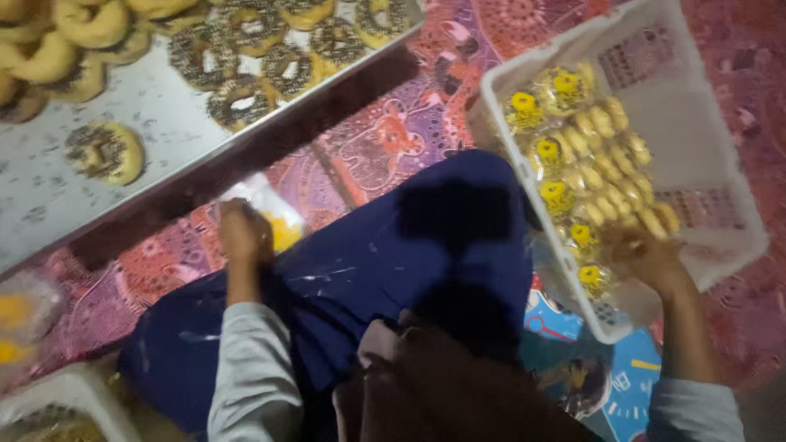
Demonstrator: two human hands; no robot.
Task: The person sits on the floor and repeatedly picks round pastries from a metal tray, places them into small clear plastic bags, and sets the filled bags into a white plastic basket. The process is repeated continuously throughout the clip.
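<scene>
- Lap in dark blue cloth (385, 270), nearest the lens; grey sleeves to either side
- Left hand (243, 233): closed on a clear bag (274, 214) with something yellow inside, low beside the knee
- Right hand (651, 258): inside the white basket (573, 49), fingers on a wrapped doughnut (591, 277); grip unclear
- Packed so far, judging by the basket: roughly half filled with wrapped doughnuts
- Left to pack: sprinkled doughnuts (246, 57) unwrapped on the grey tray (164, 123), a good many

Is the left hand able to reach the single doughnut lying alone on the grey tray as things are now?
Probably yes. The left hand rests on a clear bag just below the tray edge, and nothing stands between it and the lone doughnut.
</scene>
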